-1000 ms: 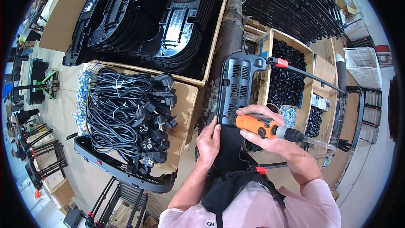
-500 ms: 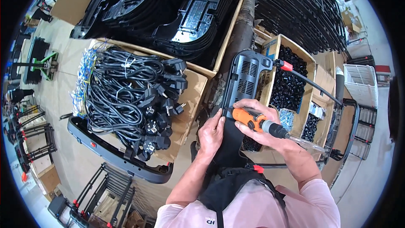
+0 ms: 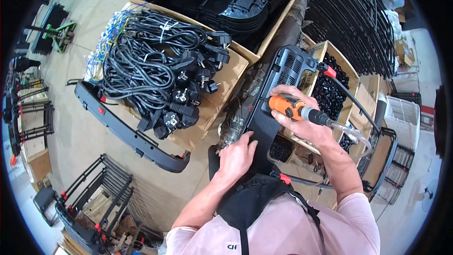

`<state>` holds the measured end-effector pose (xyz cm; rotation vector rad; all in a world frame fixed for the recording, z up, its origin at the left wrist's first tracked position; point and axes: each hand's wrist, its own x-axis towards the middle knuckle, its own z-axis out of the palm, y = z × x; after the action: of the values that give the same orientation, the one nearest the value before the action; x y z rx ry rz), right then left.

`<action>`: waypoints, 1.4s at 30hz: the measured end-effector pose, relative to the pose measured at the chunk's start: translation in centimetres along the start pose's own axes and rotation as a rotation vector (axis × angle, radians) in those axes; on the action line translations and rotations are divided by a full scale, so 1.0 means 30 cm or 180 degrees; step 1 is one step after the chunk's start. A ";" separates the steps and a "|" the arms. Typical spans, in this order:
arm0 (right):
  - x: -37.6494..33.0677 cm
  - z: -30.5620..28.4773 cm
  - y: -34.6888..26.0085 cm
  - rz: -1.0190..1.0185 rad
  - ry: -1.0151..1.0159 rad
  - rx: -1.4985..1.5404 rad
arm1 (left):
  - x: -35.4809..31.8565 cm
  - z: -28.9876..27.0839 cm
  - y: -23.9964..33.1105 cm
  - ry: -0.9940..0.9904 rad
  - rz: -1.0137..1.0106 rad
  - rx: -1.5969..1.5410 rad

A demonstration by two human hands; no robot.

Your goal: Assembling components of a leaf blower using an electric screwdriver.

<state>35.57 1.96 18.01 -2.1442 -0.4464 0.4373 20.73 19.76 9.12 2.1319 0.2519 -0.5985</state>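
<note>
My right hand (image 3: 304, 127) is wrapped round an orange air screwdriver (image 3: 289, 108) with a grey and black collar and a clear hose (image 3: 351, 130). It holds the tool over a long black plastic housing (image 3: 266, 120) with vent slots at its far end. The tool's working tip is hidden. At the housing's left edge lies my left hand (image 3: 237, 157), thumb and forefinger apart, fingertips by the black surface. Nothing shows between those fingers. Red-tipped black tubes (image 3: 349, 92) run beside the housing.
A pile of black power cords (image 3: 146, 61) lies on cardboard at left, above a curved dark bar (image 3: 134, 137). Stacked black panels (image 3: 250, 7) stand behind. To the right, wooden bins hold small black parts (image 3: 330, 87). Tube frames (image 3: 101, 184) stand at lower left.
My left hand has slid nearer to me along the housing's edge, its fingers loosening. My right hand still holds the air screwdriver over the housing. The whole view has shifted.
</note>
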 end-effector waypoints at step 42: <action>-0.075 -0.013 0.147 -0.0011 0.0182 0.0618 | 0.027 0.115 0.046 0.0711 0.0616 0.1248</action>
<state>34.47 -1.77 14.93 -1.9627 -0.3603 0.3997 20.84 16.15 7.99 2.5695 0.0487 -0.3131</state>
